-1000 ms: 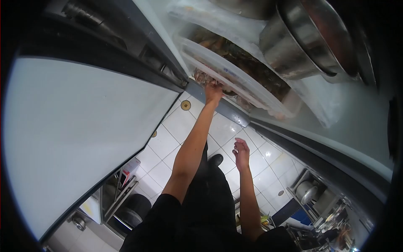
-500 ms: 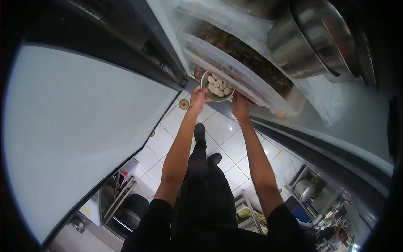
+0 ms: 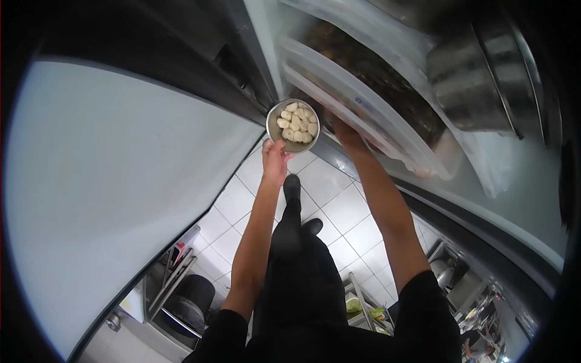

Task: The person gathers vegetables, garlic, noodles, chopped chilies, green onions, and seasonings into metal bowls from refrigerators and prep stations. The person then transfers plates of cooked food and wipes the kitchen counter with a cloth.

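My left hand [image 3: 275,162] grips the near rim of a round metal bowl [image 3: 272,132], thumb on the inner side. Pale, rounded pieces [image 3: 296,123] lie in the bowl; their kind is not clear. My right hand [image 3: 344,130] reaches into the refrigerator, to the right of the bowl and under the edge of a translucent plastic bin [image 3: 378,136]. Its fingers are in shadow and hidden, so whether they hold anything does not show.
Further in stands another clear bin with dark contents [image 3: 375,75], beside a plastic bag [image 3: 484,160] and large metal pots [image 3: 475,78]. An open white door panel [image 3: 133,163] spans my left. Behind me are a black bin [image 3: 192,296] and a rack with green vegetables [image 3: 354,305].
The bowl has moved out to the left and towards me in my left hand. My right hand has left the bowl and gone in beside the bin.
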